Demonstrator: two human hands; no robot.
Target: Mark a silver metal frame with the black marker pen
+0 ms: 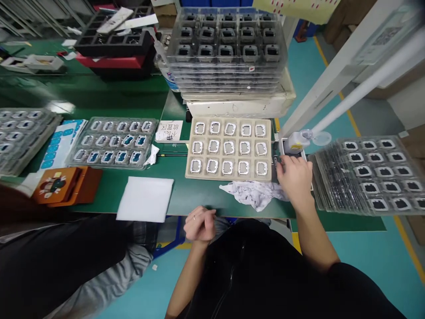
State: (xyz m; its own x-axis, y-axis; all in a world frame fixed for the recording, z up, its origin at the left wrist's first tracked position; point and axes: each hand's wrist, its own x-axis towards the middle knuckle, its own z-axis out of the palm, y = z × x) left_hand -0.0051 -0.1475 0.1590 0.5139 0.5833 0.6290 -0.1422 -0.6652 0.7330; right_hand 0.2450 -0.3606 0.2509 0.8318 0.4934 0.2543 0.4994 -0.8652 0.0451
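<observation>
My left hand (pixel 199 223) hovers at the front edge of the green table, its fingers curled together; whether anything small is between them is hidden. To the right of the beige tray (pixel 221 137), my right hand (pixel 295 179) reaches down beside a white box with a bottle (pixel 295 142). Its fingertips are on a small dark object (pixel 276 160) that I cannot make out. The beige tray holds several silver square frames in rows. A crumpled patterned cloth (pixel 255 193) lies between the tray and the table edge, close to my right wrist.
Stacked clear trays (pixel 229 66) rise behind the beige tray, and another stack (pixel 345 181) leans at the right. Left are a white foam sheet (pixel 145 198), a clear tray of parts (pixel 114 141) and an orange fixture (pixel 66 186). A person in dark clothing (pixel 66 261) is at lower left.
</observation>
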